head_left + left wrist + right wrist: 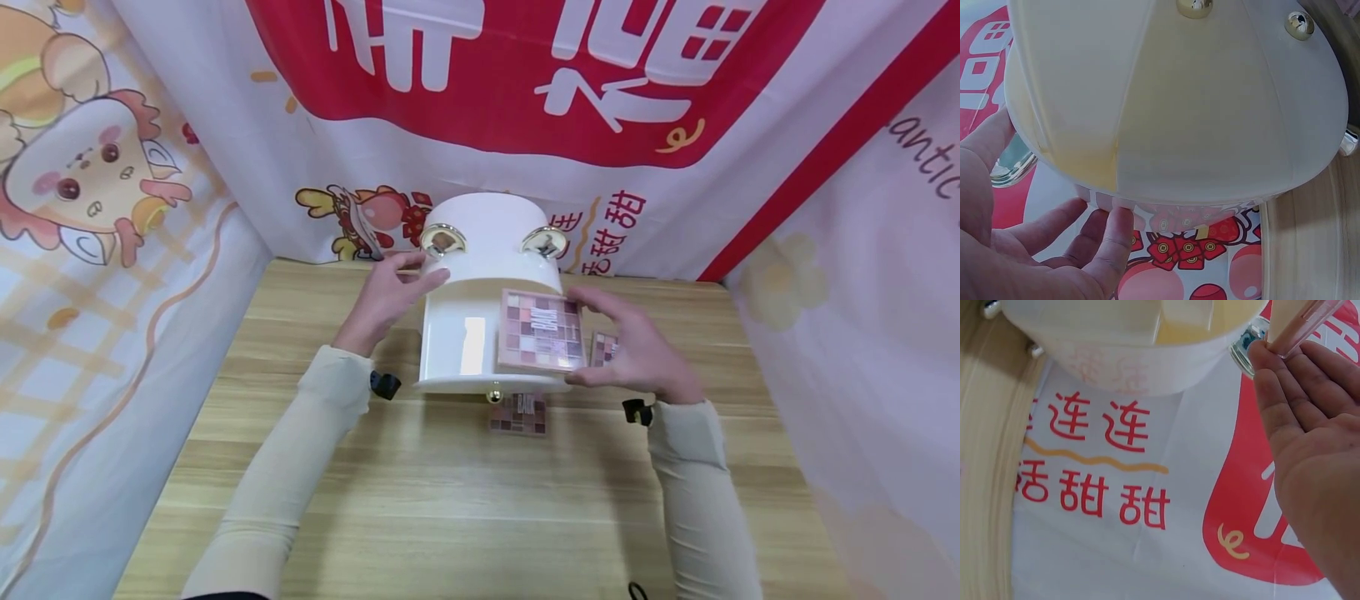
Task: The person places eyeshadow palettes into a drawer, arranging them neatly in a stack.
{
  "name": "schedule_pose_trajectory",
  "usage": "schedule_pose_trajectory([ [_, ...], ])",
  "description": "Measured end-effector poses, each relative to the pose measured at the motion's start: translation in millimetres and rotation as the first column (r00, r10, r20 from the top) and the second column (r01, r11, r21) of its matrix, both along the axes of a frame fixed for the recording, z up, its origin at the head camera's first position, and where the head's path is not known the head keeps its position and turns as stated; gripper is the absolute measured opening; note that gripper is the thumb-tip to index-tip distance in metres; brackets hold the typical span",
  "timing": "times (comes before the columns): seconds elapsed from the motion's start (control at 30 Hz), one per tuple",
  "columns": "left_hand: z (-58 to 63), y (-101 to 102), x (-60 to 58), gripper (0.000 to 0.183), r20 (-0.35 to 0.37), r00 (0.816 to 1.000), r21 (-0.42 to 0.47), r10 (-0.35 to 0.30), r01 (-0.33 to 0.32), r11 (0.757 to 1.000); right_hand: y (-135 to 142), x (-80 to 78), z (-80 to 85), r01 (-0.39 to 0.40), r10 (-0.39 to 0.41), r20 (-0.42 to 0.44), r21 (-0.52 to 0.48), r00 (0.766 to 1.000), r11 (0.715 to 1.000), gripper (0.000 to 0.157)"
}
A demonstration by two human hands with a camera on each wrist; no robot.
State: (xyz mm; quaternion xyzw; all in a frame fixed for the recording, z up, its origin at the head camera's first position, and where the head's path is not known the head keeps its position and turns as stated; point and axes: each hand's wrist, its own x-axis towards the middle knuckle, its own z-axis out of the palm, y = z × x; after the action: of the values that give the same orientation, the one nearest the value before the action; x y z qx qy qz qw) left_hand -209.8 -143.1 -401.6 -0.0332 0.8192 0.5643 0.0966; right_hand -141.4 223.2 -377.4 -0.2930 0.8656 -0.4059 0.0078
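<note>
On the counter [465,517], a white box [491,242]. Touched at its left by the loosely spread left hand [386,300], presumably for steadying. Pinched by the right hand [637,346] at one edge, likely to leave its face uncovered: a pink palette [540,332] over the box's right part, squarish, glossy, gridded in mauve and white. Before the box, a second palette [519,418].

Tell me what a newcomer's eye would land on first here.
Likely first, the red panel with big white characters, across the top of the head view's backdrop. Next, at the centre, the glossy white case with two gold rings and its drawer pulled open. Then the pink patterned palette, which the right hand holds at its right edge, over the drawer's right side.
</note>
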Motion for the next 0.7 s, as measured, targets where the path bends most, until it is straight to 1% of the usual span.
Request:
schedule_pose_trajectory([
  [0.17,0.6,0.1,0.5,0.094,-0.005,1.000,-0.004,-0.005,0.005,1.000,-9.8,-2.7,0.1,-0.014,0.014,0.017,-0.003,1.000,1.000,0.115],
  [0.3,0.6,0.1,0.6,0.094,-0.009,1.000,-0.006,-0.005,0.005,1.000,-16.6,-4.7,-0.1,-0.020,0.019,0.032,0.019,0.999,1.000,0.116],
  [0.53,0.5,-0.5,0.4,0.093,-0.005,1.000,-0.009,0.003,-0.003,1.000,-28.6,-7.1,0.2,-0.049,0.047,0.060,0.039,0.997,0.998,0.115],
  [0.7,-0.6,-0.8,-0.2,0.091,-0.010,1.000,-0.002,-0.001,0.001,1.000,-36.2,-7.7,-1.9,-0.049,0.045,0.073,0.058,0.996,0.997,0.113],
])
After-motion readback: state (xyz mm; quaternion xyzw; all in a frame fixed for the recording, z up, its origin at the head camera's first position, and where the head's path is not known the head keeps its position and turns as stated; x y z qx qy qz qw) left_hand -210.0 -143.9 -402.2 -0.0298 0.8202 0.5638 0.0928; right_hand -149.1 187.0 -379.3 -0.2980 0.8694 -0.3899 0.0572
